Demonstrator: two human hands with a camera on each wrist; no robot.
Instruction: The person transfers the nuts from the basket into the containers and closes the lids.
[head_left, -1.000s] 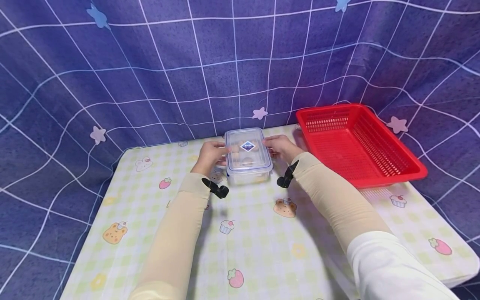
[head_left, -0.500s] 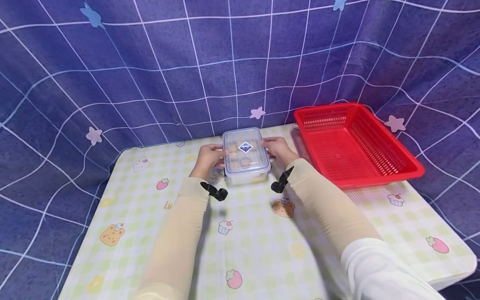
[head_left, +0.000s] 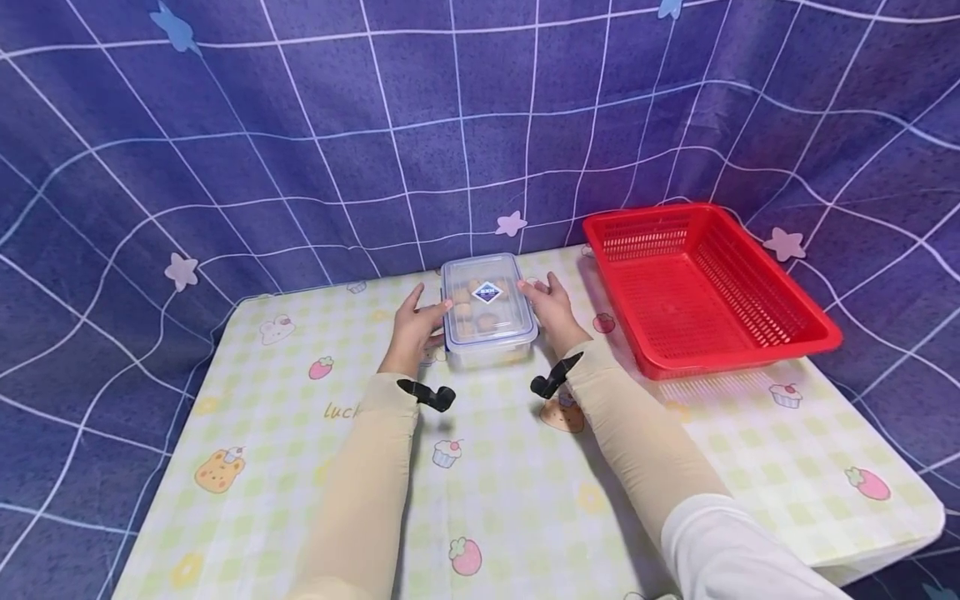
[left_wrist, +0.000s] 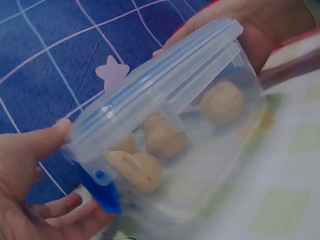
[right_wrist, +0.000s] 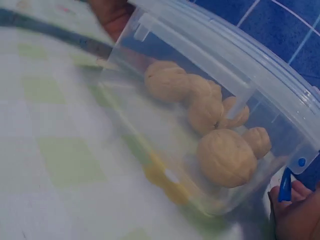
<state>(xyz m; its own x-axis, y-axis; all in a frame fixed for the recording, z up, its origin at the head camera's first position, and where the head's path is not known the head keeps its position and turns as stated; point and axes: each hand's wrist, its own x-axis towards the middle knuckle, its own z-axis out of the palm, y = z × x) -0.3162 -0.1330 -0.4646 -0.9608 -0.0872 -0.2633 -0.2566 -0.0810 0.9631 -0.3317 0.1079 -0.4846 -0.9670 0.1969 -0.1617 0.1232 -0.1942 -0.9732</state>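
A clear plastic food container [head_left: 491, 353] with a blue-rimmed lid [head_left: 480, 320] stands at the back of the table. Several walnuts [right_wrist: 227, 157] show through its wall. My left hand [head_left: 407, 337] is at its left side: the thumb rests on the lid's edge, and lower fingers touch a blue latch [left_wrist: 100, 187] that angles outward. On the opposite side, my right hand [head_left: 553, 317] has its thumb on the lid's edge, with fingers beside another blue latch [right_wrist: 285, 185]. Both index fingers point away from the container. The right thumb is out of sight in the right wrist view.
A red perforated plastic basket [head_left: 720, 358] sits at the back right, a short way from my right hand. Behind the table hangs a blue curtain [head_left: 300, 158] with white lines. A checked, printed tablecloth [head_left: 480, 500] covers the table.
The fingers of both hands have spread outward from the container's sides, while the thumbs stay on the lid's edge. The container keeps its place on the table; the head view has shifted slightly.
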